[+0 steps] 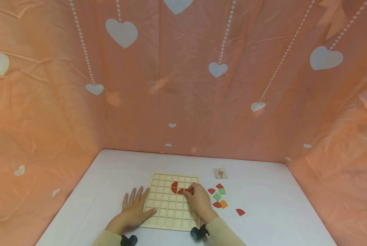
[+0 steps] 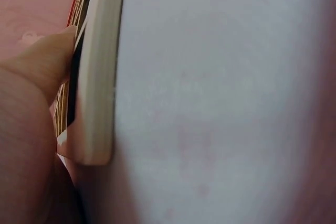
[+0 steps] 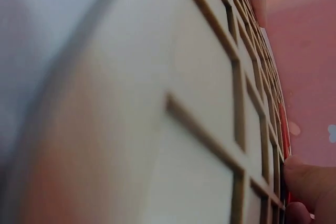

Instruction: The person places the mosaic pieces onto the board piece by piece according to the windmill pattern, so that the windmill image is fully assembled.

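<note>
A light wooden board with a grid of square cells lies on the white table. Red quarter-round pieces sit in cells of its upper half, and another red piece lies beside them. My right hand pinches a red piece at the board's upper right; its fingertips hide most of that piece. On the board's left edge rests my left hand, fingers spread and thumb on the cells. The left wrist view shows the left thumb against the board; in the right wrist view the right fingertips touch red at the grid.
Right of the board lie several loose pieces: red quarter-rounds, green squares and an orange square. A small card with a pattern on a grid lies behind them. Orange cloth with hearts surrounds the table.
</note>
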`<action>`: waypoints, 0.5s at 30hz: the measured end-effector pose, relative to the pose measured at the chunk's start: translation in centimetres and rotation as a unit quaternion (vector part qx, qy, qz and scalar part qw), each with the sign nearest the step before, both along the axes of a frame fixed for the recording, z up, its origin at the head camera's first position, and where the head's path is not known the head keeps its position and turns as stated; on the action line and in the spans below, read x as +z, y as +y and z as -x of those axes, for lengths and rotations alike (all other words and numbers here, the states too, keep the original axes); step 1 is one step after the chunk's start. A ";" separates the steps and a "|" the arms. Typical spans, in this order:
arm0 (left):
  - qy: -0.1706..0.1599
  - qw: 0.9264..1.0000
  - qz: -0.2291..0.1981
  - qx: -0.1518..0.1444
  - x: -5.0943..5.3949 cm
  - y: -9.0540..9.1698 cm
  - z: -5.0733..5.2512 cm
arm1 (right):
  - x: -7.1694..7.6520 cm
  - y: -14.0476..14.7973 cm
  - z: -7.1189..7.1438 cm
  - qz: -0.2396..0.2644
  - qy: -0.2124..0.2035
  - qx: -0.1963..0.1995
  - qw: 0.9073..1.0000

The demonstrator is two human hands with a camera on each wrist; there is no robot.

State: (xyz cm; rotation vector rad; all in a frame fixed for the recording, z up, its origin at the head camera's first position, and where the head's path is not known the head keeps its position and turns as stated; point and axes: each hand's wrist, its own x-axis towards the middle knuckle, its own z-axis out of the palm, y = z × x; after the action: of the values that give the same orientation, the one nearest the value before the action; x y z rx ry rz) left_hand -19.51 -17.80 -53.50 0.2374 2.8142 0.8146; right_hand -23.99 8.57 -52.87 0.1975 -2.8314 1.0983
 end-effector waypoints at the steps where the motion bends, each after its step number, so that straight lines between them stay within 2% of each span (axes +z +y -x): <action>1: -0.001 1.000 0.000 0.000 0.0 0.0 0.0 | 0.0 0.0 0.1 -0.003 0.001 0.001 1.000; 7: -0.003 1.000 0.000 -0.001 0.0 0.0 0.0 | -0.1 0.4 0.2 -0.002 -0.002 0.013 1.000; 15: -0.004 1.000 0.011 0.002 -0.2 -0.1 0.1 | 0.0 1.8 -0.3 0.003 -0.036 0.071 0.997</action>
State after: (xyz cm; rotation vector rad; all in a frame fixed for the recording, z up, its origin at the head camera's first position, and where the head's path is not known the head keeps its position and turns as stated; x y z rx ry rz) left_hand -19.59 -17.95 -53.68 0.2256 2.8145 0.7838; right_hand -23.71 10.33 -52.84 0.3696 -2.9162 1.1647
